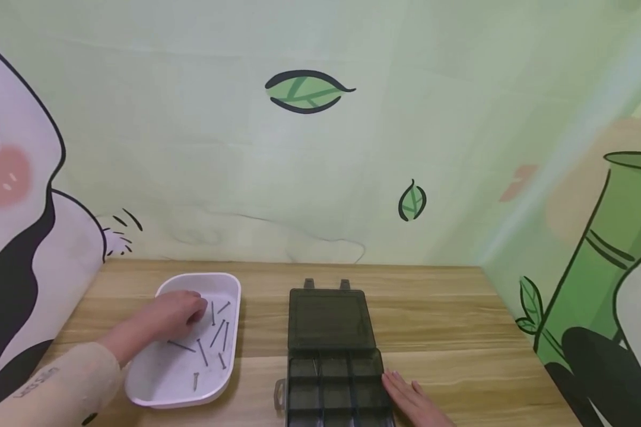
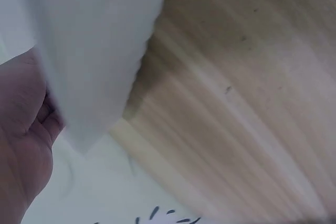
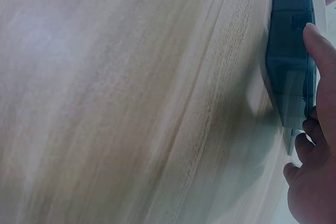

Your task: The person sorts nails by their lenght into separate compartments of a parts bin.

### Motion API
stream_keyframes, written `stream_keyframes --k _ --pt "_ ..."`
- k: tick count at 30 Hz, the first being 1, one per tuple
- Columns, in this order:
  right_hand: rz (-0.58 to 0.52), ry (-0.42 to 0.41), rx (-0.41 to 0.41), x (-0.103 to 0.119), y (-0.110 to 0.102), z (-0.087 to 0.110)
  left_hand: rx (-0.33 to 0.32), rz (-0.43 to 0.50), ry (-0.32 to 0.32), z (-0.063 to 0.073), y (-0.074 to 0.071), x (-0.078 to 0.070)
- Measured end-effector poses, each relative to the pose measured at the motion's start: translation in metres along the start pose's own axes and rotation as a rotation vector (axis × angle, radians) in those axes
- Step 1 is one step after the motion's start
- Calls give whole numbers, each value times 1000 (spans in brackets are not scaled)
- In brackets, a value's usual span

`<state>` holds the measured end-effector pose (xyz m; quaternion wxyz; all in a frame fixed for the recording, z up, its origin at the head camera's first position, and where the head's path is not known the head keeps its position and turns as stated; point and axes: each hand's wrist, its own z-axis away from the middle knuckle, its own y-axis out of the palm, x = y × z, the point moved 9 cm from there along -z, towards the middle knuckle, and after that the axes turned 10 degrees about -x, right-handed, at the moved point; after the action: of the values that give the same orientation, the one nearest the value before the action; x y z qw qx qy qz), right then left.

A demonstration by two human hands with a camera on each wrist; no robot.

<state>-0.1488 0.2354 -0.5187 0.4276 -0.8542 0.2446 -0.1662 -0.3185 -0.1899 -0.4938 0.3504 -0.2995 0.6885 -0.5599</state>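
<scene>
My left hand (image 1: pixel 178 314) reaches over the far left side of a white tray (image 1: pixel 144 398), fingers bent down into it. Its fingertips are hidden, so a screw between them cannot be made out. Several grey screws (image 1: pixel 225 337) lie scattered across the tray floor to the right of this hand. In the left wrist view the tray wall (image 2: pixel 100 51) covers part of the left hand (image 2: pixel 26 124). My right hand (image 1: pixel 413 400) touches the right side of a dark see-through compartment box (image 1: pixel 338 396), fingers mostly straight. The right wrist view shows that hand (image 3: pixel 320 145) along the box's side (image 3: pixel 289 61).
The box's lid (image 1: pixel 328 320) lies folded back, its two latches (image 1: pixel 309 283) toward the wall. A handle (image 1: pixel 279 394) sticks out on the box's left. Wood-grain table (image 1: pixel 438 308) extends around both containers. A printed cloth wall (image 1: pixel 208 148) stands behind.
</scene>
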Motion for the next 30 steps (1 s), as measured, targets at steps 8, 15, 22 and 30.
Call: stream_keyframes --k 8,15,22,30 --pt "10 -18 -21 -1 -1 1 -60 18 69 -12 -32 -27" --pt "-11 -7 -25 -1 -1 1 -177 22 248 -23 -64 -81" --pt "-21 6 -10 -1 -1 0 -174 20 343 -36 -71 -124" --pt "-17 3 -16 -1 -2 0 -175 21 449 -48 -64 -166"
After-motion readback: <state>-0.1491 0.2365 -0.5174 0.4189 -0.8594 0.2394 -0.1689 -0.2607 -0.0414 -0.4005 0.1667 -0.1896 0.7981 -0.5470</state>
